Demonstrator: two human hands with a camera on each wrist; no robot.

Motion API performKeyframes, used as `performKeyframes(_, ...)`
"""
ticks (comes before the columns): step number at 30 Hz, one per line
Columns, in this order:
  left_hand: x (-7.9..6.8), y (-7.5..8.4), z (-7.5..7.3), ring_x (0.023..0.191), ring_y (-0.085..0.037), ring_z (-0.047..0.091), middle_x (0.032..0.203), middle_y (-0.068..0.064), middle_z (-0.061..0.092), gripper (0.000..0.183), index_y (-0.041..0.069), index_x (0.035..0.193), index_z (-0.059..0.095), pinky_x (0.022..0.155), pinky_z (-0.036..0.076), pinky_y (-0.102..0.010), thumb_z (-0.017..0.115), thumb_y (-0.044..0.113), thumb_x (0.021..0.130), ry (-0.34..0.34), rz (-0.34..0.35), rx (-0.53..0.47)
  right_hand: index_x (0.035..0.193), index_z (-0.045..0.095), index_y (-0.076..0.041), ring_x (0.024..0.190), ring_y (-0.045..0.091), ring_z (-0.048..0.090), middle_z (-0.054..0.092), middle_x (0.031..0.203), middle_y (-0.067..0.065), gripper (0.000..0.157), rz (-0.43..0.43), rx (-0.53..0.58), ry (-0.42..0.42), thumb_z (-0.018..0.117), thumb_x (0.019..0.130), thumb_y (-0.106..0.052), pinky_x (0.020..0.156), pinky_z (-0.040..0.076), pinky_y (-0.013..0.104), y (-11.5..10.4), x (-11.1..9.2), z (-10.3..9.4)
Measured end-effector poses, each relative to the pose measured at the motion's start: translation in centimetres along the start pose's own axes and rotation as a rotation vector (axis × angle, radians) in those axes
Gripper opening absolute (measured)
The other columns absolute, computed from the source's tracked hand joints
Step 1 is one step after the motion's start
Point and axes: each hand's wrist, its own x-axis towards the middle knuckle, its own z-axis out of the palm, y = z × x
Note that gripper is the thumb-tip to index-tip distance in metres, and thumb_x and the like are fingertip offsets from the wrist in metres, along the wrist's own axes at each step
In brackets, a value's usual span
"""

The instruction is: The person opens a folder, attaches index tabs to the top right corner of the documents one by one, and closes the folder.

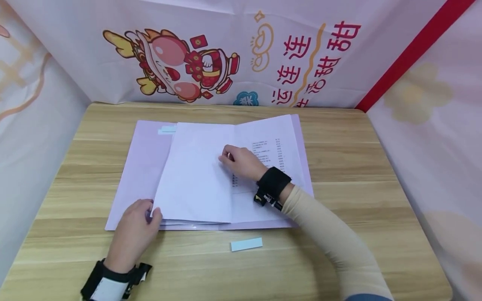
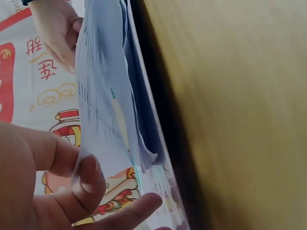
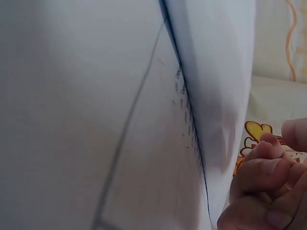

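Observation:
A lavender folder (image 1: 137, 171) lies spread on the table with white sheets inside. My left hand (image 1: 136, 228) pinches the lower left edge of a white page (image 1: 199, 175) between thumb and fingers; the left wrist view shows that page (image 2: 98, 110) lifted at the edge. Over the middle of the spread is my right hand (image 1: 244, 162), its fingers curled, near the fold. In the right wrist view the right hand (image 3: 264, 187) shows curled fingers with nothing visible in them. Printed rows (image 1: 265, 150) mark the right-hand page, partly covered by the right hand and wrist.
A pale blue strip (image 1: 246, 244) lies on the wooden table (image 1: 350, 167) in front of the folder. Another light blue strip (image 1: 167, 130) is at the folder's upper left. Printed cloth (image 1: 211, 16) hangs behind the table and at its sides.

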Motion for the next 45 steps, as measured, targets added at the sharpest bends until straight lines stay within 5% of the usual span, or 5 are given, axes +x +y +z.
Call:
performKeyframes(9,-0.1,-0.9,0.2,0.118,-0.051,0.056,0.125,-0.035,0.060,0.029,0.006,0.065,0.053,0.090,0.048,-0.059,0.059,0.010,0.094,-0.082,0.000,-0.003,0.108,0.064,-0.014,0.071,0.016,0.055,0.060,0.080,0.002,0.022,-0.022,-0.048,-0.036,0.055,0.107,-0.034,0.062,0.040,0.025,-1.8,1.6,0.7)
performKeyframes(19,-0.1,-1.3,0.6,0.120,-0.052,0.053,0.125,-0.036,0.059,0.033,0.009,0.063,0.046,0.098,0.044,-0.061,0.066,0.009,0.090,-0.092,0.005,0.006,0.095,0.063,-0.014,0.071,0.015,0.056,0.057,0.075,-0.001,0.025,-0.011,-0.334,-0.096,0.057,0.105,-0.037,0.062,0.040,0.026,-4.2,3.0,2.9)
performKeyframes(36,-0.1,-1.0,1.1,0.116,-0.052,0.046,0.122,-0.034,0.054,0.034,0.011,0.065,0.050,0.094,0.043,-0.063,0.078,0.010,0.084,-0.108,0.008,0.068,0.111,0.073,-0.012,0.068,0.016,0.060,0.067,0.081,0.002,0.037,0.176,-0.595,-0.261,0.051,0.106,-0.040,0.057,0.046,0.028,-5.5,4.1,4.5)
performKeyframes(40,-0.1,-1.0,1.0,0.108,-0.046,0.050,0.116,-0.031,0.055,0.023,-0.001,0.086,0.062,0.085,0.047,-0.058,0.083,0.009,0.083,-0.095,0.017,0.085,0.112,0.073,-0.011,0.068,0.016,0.060,0.068,0.082,0.002,0.033,0.161,-0.635,-0.284,0.053,0.106,-0.036,0.057,0.046,0.027,-5.6,3.9,4.6)
performKeyframes(45,-0.1,-0.9,1.0,0.111,-0.048,0.049,0.118,-0.032,0.055,0.051,-0.002,0.131,0.065,0.084,0.050,-0.059,0.083,0.006,0.084,-0.105,0.067,0.119,0.115,0.071,-0.012,0.070,0.015,0.061,0.070,0.088,0.002,0.028,0.125,-0.667,-0.298,0.054,0.106,-0.033,0.058,0.048,0.026,-5.4,3.8,4.7)
